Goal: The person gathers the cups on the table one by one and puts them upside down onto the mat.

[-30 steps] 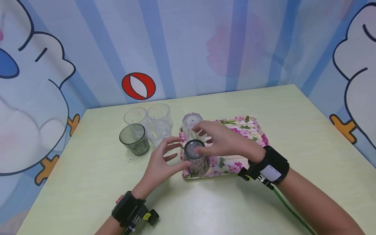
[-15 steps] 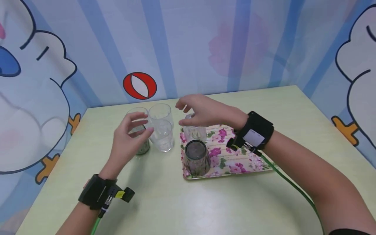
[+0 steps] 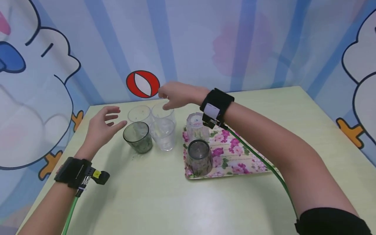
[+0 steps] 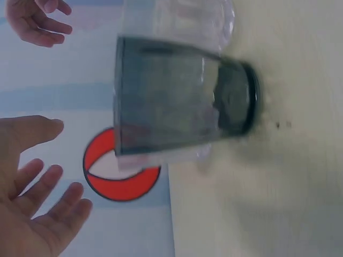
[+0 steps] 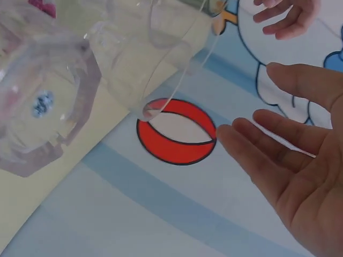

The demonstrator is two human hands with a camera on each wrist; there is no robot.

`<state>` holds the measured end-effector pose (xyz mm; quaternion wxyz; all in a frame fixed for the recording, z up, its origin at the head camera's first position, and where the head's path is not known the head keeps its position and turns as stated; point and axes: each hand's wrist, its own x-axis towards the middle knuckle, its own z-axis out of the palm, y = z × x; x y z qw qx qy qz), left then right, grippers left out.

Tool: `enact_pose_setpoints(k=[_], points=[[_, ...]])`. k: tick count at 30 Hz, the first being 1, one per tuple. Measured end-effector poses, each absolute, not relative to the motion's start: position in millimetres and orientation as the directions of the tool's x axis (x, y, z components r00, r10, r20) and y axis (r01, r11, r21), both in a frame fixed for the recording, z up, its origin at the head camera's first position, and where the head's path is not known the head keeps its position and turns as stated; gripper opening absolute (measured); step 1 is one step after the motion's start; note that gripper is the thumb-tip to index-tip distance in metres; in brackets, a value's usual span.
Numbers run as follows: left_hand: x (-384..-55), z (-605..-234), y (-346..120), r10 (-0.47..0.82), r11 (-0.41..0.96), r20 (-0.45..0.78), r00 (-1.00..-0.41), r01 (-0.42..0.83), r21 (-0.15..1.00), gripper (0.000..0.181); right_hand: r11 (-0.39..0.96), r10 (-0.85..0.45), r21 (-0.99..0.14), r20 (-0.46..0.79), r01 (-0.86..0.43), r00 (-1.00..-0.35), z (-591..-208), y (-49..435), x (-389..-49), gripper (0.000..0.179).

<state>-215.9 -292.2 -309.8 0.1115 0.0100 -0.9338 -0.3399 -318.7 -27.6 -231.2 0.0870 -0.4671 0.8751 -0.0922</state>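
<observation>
My left hand [image 3: 101, 129] hovers just left of a smoky grey glass [image 3: 137, 140], fingers relaxed and apart from it. That glass stands mouth up on the table and fills much of the left wrist view. Several clear glasses [image 3: 164, 135] are grouped behind and beside it, also mouth up. Above the rear ones hangs my right hand [image 3: 177, 94], holding nothing, its fingers loosely bent in the right wrist view. On the flowered tray [image 3: 232, 155], an upside-down grey glass [image 3: 200, 160] sits at the front left corner, with an upside-down clear glass [image 3: 197, 127] behind it.
The pale table [image 3: 164, 199] reaches back to a printed fabric wall [image 3: 194, 42] with a red ball picture. A green cable [image 3: 252, 150] runs from my right wrist along the forearm, over the tray.
Both hands have left the grey glass on the tray. The left moved left, past the standing grey glass; the right rose and moved left over the rear clear glasses.
</observation>
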Motion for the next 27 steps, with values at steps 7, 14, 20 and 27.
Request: enact_pose_setpoints(k=[7,14,20,27], points=[[-240,-314,-308,-0.044,0.814,0.036,-0.998,-0.014,0.581,0.069,0.515,-0.856,-0.187,-0.068,-0.836,-0.512,-241,-62,-345,0.044],[-255,-316,-314,0.023,0.85,-0.095,-0.995,-0.03,0.526,0.071,0.57,-0.818,-0.125,-0.179,-0.812,-0.546,-251,-96,-355,0.036],[-261,-322,-311,0.053,0.849,-0.148,-0.988,-0.033,0.528,0.072,0.598,-0.783,-0.086,-0.275,-0.797,-0.558,-262,-106,-354,0.057],[-264,-325,-308,0.058,0.847,-0.159,-0.985,-0.036,0.531,0.075,0.616,-0.768,-0.105,-0.299,-0.781,-0.566,-269,-114,-352,0.064]])
